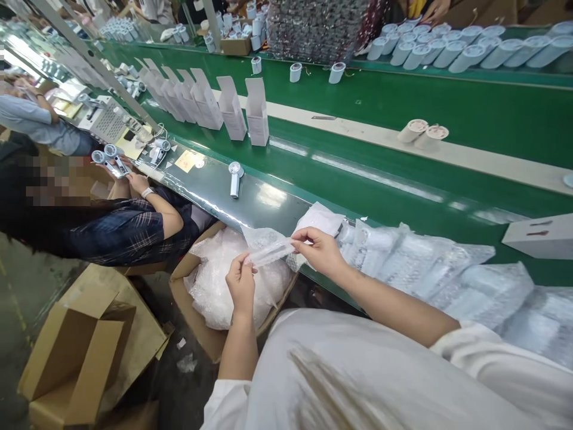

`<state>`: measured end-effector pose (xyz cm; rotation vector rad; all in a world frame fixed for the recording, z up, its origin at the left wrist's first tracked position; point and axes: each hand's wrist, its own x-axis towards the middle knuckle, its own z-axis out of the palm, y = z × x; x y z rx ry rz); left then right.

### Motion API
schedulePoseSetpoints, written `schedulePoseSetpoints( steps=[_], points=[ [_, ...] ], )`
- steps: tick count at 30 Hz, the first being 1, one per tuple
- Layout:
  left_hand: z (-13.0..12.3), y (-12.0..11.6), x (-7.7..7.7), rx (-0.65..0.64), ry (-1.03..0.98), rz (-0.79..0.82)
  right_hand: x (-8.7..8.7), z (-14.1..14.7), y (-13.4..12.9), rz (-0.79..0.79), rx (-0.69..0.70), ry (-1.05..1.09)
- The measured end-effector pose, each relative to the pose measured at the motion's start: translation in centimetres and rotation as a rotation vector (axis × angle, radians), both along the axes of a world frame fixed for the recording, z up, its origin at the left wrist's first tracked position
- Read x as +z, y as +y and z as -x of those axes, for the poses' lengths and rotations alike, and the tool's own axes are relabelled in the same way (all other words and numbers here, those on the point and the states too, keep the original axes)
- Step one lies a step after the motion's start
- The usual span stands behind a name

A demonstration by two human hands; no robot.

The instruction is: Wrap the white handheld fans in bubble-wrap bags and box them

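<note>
Green conveyor belt (385, 173) alongside; at its near edge, left hand (242, 283) and right hand (320, 254) pinch small bubble-wrap sleeve (268, 248) between fingertips, above cardboard box (201, 334) of loose bubble wrap; more bubble-wrap bags (430, 269) lie on belt to right.

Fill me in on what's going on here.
The person's left hand and right hand hold a clear bubble-wrap bag between them, above an open cardboard box of bubble wrap. More bubble-wrap bags lie piled along the green conveyor belt. Farther along, a co-worker holds white handheld devices, and white cartons stand in a row on the belt.
</note>
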<state>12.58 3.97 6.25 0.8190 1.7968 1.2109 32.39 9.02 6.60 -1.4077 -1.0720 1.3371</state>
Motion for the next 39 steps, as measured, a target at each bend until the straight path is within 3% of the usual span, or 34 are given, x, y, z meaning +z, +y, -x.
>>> schedulePoseSetpoints(
  steps=[3, 6, 8, 11, 13, 14, 16, 17, 20, 24, 28, 31, 33, 35, 37, 39],
  points=[
    [-0.5, -0.4, 0.2, -0.04, 0.07, -0.023, 0.1, 0.1, 0.4, 0.076, -0.034, 0.088],
    [-0.7, -0.7, 0.5, -0.137, 0.227, -0.119, 0.3, 0.8, 0.1, -0.012, 0.031, 0.047],
    [-0.4, -1.0, 0.5, -0.157, 0.347, -0.197, 0.6, 1.5, -0.1, -0.168, 0.231, -0.029],
    [0.9, -1.8, 0.1, -0.134, 0.449, -0.23, 0.9, 2.8, 1.0, -0.312, 0.648, -0.048],
    [2.3, -2.6, -0.3, -0.082, 0.462, -0.21, 0.5, 4.0, 3.6, -0.232, 0.872, 0.014],
    [3.0, -3.0, -0.6, -0.047, 0.467, -0.191, 0.1, 4.8, 5.5, -0.136, 0.89, 0.029],
    [4.3, -3.7, -1.2, 0.024, 0.498, -0.138, -1.1, 6.9, 10.2, 0.079, 0.698, -0.019],
    [4.8, -4.0, -1.6, 0.05, 0.525, -0.112, -1.9, 8.3, 12.7, 0.163, 0.508, -0.081],
    [5.5, -4.5, -2.9, 0.052, 0.631, -0.096, -4.4, 12.8, 19.5, 0.224, 0.12, -0.239],
    [5.1, -4.3, -4.9, -0.054, 0.69, -0.133, -7.5, 17.8, 24.7, 0.244, -0.034, -0.321],
    [5.1, -3.1, -5.9, -0.102, 0.597, -0.078, -9.0, 19.2, 26.6, 0.271, -0.049, -0.311],
    [5.9, -1.1, -6.1, -0.047, 0.508, -0.012, -8.1, 17.3, 26.0, 0.3, 0.021, -0.237],
    [6.3, 0.6, -6.1, -0.005, 0.445, 0.014, -6.2, 14.7, 23.5, 0.323, 0.101, -0.149],
    [6.4, 2.4, -6.0, 0.017, 0.37, 0.016, -3.5, 11.1, 19.2, 0.37, 0.228, 0.018],
    [5.9, 3.8, -5.7, 0.015, 0.286, 0.006, -0.8, 7.4, 13.6, 0.495, 0.438, 0.425],
    [5.0, 4.7, -5.2, -0.023, 0.17, -0.01, 0.9, 4.3, 8.0, 0.636, 0.52, 0.566]
  ],
)
